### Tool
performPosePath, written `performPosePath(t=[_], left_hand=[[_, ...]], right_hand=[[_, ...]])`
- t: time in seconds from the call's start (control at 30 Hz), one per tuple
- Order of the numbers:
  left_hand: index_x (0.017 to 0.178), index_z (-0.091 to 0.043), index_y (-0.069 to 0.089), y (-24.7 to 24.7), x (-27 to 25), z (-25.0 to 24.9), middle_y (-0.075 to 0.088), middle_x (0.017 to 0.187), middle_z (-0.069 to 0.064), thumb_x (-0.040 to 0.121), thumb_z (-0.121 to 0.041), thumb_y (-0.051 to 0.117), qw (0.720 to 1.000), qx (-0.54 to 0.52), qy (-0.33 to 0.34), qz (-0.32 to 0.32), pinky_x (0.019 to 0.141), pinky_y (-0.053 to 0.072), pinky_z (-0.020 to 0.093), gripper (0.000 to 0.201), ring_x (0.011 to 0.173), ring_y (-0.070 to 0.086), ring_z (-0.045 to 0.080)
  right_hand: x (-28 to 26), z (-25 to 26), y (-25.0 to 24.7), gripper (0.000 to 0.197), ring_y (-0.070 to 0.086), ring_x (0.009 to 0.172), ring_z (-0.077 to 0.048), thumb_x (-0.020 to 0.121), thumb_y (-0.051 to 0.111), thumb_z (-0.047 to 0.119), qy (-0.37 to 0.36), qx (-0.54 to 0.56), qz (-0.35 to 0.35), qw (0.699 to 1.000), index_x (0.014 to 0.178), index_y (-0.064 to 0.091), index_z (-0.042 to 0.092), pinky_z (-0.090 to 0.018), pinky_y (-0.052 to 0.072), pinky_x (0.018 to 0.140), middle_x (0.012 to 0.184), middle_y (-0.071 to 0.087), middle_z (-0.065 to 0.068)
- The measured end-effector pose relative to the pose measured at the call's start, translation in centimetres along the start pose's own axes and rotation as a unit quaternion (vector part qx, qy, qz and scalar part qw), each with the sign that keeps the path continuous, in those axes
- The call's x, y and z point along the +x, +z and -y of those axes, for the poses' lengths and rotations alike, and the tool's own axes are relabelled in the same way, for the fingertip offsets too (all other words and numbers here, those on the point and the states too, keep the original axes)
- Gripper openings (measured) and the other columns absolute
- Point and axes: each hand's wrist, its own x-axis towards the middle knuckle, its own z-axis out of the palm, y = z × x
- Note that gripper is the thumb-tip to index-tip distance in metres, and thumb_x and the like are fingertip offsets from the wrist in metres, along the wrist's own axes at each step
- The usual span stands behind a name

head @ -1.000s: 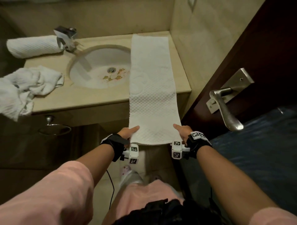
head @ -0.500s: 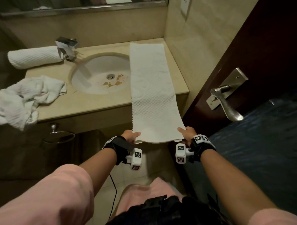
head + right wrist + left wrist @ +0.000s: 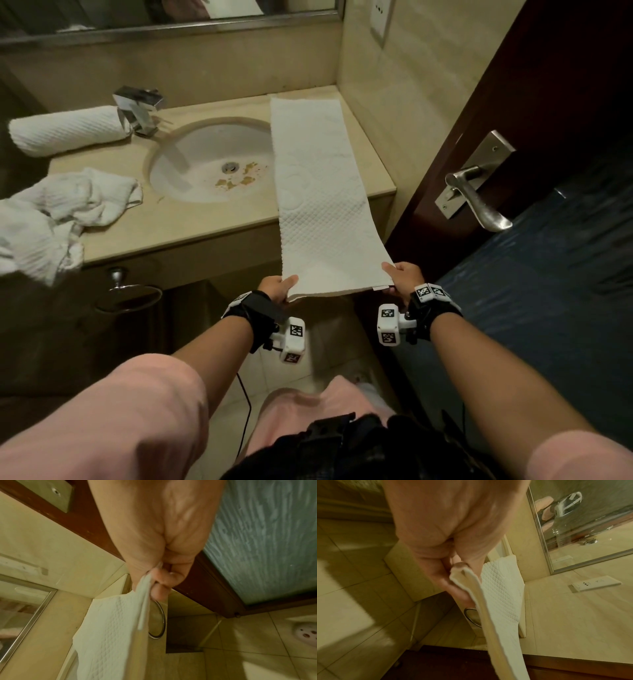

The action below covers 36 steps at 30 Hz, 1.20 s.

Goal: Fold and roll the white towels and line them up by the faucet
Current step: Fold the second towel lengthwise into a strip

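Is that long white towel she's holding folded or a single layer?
Folded: the long white quilted towel shows doubled layers at the corner the left hand pinches.

Folded towel strip (image 3: 318, 192) flat over counter edge; rolled towel (image 3: 66, 130) beside faucet (image 3: 138, 109); crumpled towel (image 3: 65, 205) left.

Beige tiled walls (image 3: 394, 113), dark wooden door (image 3: 548, 102)

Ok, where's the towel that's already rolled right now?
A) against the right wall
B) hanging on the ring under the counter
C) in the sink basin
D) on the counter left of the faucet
D: the rolled towel lies on the counter just left of the faucet, while both hands hold the long folded towel.
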Motion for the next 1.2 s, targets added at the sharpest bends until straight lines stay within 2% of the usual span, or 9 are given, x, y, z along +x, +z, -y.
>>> performPosePath(t=[0.13,0.27,0.43,0.5,0.57,0.7,0.9,1.03,1.2], left_hand=[[0.068,-0.009,0.046,0.2,-0.5,0.1,0.049,0.066,0.008,0.094,-0.033,0.058,0.999,-0.006,0.002,-0.037,0.036,0.041,0.017,0.037,0.053,0.05,0.016],[0.071,-0.01,0.049,0.3,-0.6,-0.1,0.05,0.058,0.003,0.093,-0.037,0.057,0.998,0.033,0.006,-0.06,0.04,0.035,0.02,0.036,0.046,0.045,0.012],[0.109,-0.02,0.037,0.8,-1.0,-0.5,0.049,0.084,0.002,0.096,-0.024,0.053,0.993,-0.03,0.055,-0.103,0.039,0.036,0.022,0.021,0.052,0.045,0.013],[0.102,-0.021,0.044,0.8,-1.3,-0.6,0.048,0.085,0.003,0.099,-0.018,0.047,0.993,-0.049,0.084,-0.072,0.034,0.035,0.016,0.005,0.047,0.043,0.012],[0.087,-0.018,0.051,0.8,-1.5,-0.7,0.045,0.078,0.005,0.102,-0.012,0.039,0.988,-0.131,0.073,-0.021,0.033,0.033,0.012,0.019,0.038,0.041,0.008],[0.086,-0.009,0.052,0.5,-2.6,-1.0,0.044,0.075,0.009,0.099,-0.001,0.034,0.933,-0.355,0.034,0.037,0.04,0.043,0.013,0.023,0.046,0.047,0.009],[0.103,0.003,0.056,0.1,-3.9,-1.3,0.055,0.095,0.017,0.089,0.006,0.029,0.864,-0.5,0.024,0.054,0.054,0.056,0.021,0.031,0.075,0.054,0.02],[0.11,0.008,0.056,0.8,-3.7,-1.4,0.057,0.109,0.023,0.082,0.02,0.021,0.889,-0.447,0.094,0.019,0.063,0.058,0.02,0.047,0.092,0.061,0.027],[0.12,0.006,0.054,1.8,-3.7,-1.8,0.064,0.099,0.016,0.088,0.016,0.047,0.909,-0.382,0.166,-0.016,0.071,0.056,0.016,0.035,0.076,0.071,0.013]], right_hand=[[-0.5,0.4,-0.3,0.026,0.043,0.037,-0.015,0.094,0.057,0.023,-0.042,-0.058,-0.034,0.997,0.086,0.063,-0.001,-0.019,0.034,0.036,0.06,0.056,-0.01],[-0.8,0.8,-0.5,0.017,0.045,0.042,-0.015,0.091,0.061,0.021,-0.058,-0.016,-0.046,0.997,0.104,0.057,0.009,-0.018,0.033,0.033,0.064,0.057,-0.007],[-0.8,1.0,-1.2,0.021,0.043,0.039,-0.007,0.094,0.058,0.02,-0.073,0.062,0.035,0.995,0.115,0.057,0.018,-0.019,0.031,0.035,0.078,0.063,-0.008],[-0.9,1.2,-1.4,0.02,0.038,0.036,-0.003,0.096,0.055,0.015,-0.044,0.138,0.091,0.985,0.115,0.06,0.011,-0.015,0.027,0.034,0.067,0.057,-0.004],[-0.9,1.3,-1.9,0.019,0.035,0.036,-0.002,0.096,0.054,0.012,-0.007,0.193,0.136,0.972,0.111,0.062,0.005,-0.013,0.023,0.034,0.055,0.049,0.001],[-0.9,1.4,-2.6,0.01,0.041,0.037,-0.003,0.091,0.054,0.007,0.034,0.271,0.142,0.952,0.087,0.063,0.005,-0.012,0.03,0.035,0.052,0.052,0.001],[-1.6,2.9,-2.5,0.025,0.06,0.058,-0.015,0.089,0.035,0.004,0.052,0.387,0.118,0.913,0.084,0.059,0.0,-0.015,0.05,0.051,0.077,0.063,-0.012],[-1.7,3.1,-2.2,0.024,0.063,0.087,-0.023,0.091,0.036,-0.002,0.027,0.424,0.116,0.898,0.086,0.06,0.0,-0.025,0.053,0.083,0.094,0.064,-0.017],[-0.7,2.8,-1.8,0.03,0.064,0.102,-0.021,0.091,0.042,-0.01,-0.015,0.413,0.163,0.896,0.114,0.059,-0.003,-0.021,0.055,0.085,0.105,0.067,-0.015]])
